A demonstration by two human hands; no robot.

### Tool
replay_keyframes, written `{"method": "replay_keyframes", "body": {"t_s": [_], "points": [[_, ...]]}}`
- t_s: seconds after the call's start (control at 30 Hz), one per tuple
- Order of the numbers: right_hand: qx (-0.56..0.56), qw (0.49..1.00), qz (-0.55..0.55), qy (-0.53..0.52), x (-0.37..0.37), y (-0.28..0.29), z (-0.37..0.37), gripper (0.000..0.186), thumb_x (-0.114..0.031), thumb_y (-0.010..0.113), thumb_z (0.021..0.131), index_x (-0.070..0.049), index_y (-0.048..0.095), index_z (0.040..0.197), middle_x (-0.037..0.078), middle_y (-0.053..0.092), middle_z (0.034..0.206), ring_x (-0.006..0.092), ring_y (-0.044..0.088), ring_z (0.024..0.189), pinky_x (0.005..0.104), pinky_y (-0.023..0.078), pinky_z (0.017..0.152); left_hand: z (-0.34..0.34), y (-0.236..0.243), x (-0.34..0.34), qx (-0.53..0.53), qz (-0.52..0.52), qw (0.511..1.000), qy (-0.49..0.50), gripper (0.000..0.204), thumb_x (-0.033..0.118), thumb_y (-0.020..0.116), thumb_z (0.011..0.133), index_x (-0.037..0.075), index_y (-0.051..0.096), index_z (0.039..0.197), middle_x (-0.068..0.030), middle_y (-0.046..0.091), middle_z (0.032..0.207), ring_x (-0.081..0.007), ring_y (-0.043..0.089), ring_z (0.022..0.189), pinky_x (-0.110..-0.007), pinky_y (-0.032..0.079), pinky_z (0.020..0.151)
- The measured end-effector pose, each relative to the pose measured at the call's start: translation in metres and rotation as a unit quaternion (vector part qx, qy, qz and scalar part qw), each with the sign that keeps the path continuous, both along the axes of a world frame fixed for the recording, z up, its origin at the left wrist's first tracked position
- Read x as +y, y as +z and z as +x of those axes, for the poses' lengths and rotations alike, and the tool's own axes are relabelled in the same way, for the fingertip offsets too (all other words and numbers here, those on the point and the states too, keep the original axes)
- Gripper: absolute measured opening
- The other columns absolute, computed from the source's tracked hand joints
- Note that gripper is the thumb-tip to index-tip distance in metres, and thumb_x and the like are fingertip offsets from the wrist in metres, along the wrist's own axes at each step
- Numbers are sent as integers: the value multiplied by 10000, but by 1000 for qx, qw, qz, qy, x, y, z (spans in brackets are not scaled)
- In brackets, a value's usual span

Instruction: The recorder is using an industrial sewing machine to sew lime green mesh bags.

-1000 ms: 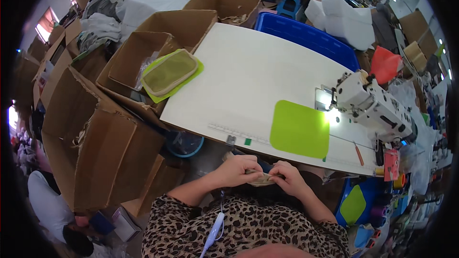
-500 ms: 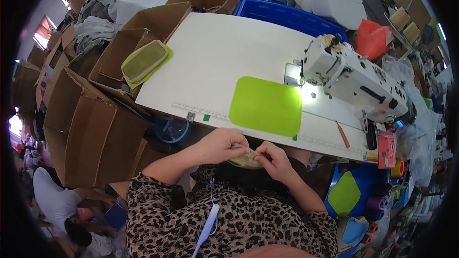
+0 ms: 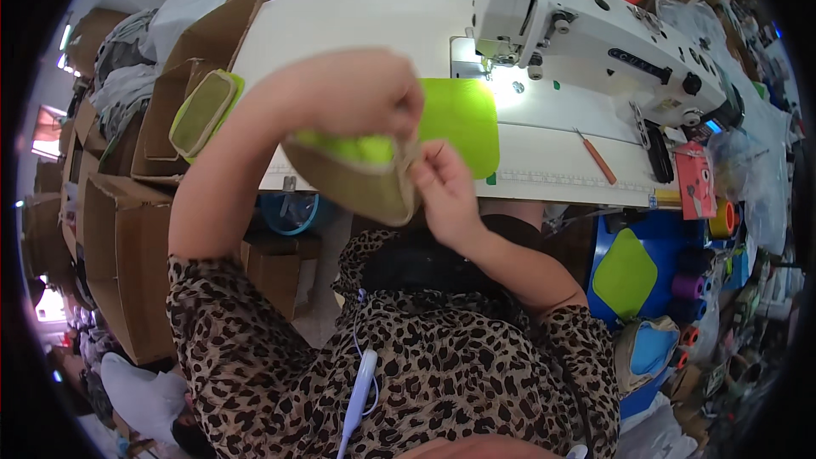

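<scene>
A khaki fabric pouch (image 3: pixel 361 191) with a bright green inside hangs tilted in front of me, over the table's near edge. Its mouth faces up and shows the green. My left hand (image 3: pixel 361 93), smeared a little by motion, is closed at the pouch's upper rim, its forearm raised across the table. With thumb and fingers my right hand (image 3: pixel 446 191) pinches the pouch's right edge. Partly hidden behind the hands, a flat lime-green panel (image 3: pixel 463 123) with rounded corners lies on the white table (image 3: pixel 340 13).
A white sewing machine (image 3: pixel 586 34) with its lamp lit stands at the right. Near it lie an orange-handled pointed tool (image 3: pixel 599 160) and a pink packet (image 3: pixel 695 180). Cardboard boxes (image 3: pixel 127 263) line the left side, with another khaki-green piece (image 3: pixel 204 112). A blue bin (image 3: pixel 608 268) holds a green panel.
Both hands have risen from my lap with the pouch, the left one much higher and farther over the table. The pouch now gapes, showing its green inside. The view has shifted.
</scene>
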State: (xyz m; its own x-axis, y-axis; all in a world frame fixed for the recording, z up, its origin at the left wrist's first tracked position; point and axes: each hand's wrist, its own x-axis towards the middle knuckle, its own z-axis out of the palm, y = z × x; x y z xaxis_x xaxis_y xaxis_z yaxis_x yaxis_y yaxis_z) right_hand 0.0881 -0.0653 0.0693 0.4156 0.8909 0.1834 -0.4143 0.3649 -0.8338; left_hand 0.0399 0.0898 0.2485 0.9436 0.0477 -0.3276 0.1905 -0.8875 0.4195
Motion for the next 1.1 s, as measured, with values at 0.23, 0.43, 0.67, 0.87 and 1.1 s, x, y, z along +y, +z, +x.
{"method": "replay_keyframes", "body": {"t_s": [0.23,0.43,0.67,0.87,1.1], "points": [[94,980,-84,-155,23,-45,63,127,-134,525,997,-11,555,1014,17,596,905,52,522,800,208,444,727,105,-86,37,45,-66,997,25,189,173,695,816,18,733,917,-86,706,777,-166,632,716,-312,493,704],[-43,953,-191,-232,17,-66,87,111,-107,512,996,-2,537,1025,38,603,916,71,547,769,206,454,690,124,-146,45,-60,-121,991,-3,188,196,699,803,39,739,899,-116,704,849,-229,652,786,-339,501,744],[-115,947,-148,-259,5,-44,89,137,-44,582,940,8,539,1060,3,562,758,50,505,662,213,424,589,117,-151,49,-73,-174,982,-7,175,155,691,819,32,731,937,-115,693,863,-229,649,824,-332,501,776],[-252,950,-164,-83,-25,-49,115,281,62,569,808,-18,665,1060,73,707,969,90,640,847,233,499,751,111,-158,55,-30,-259,965,-1,182,160,693,833,16,728,939,-107,694,840,-193,649,805,-320,502,761],[-524,813,-170,-190,-10,-37,129,190,-20,620,815,-58,693,987,72,709,1006,261,660,946,358,517,851,127,-164,57,-24,-166,986,26,185,200,720,811,27,728,876,-95,654,840,-189,622,777,-319,486,718]]}}
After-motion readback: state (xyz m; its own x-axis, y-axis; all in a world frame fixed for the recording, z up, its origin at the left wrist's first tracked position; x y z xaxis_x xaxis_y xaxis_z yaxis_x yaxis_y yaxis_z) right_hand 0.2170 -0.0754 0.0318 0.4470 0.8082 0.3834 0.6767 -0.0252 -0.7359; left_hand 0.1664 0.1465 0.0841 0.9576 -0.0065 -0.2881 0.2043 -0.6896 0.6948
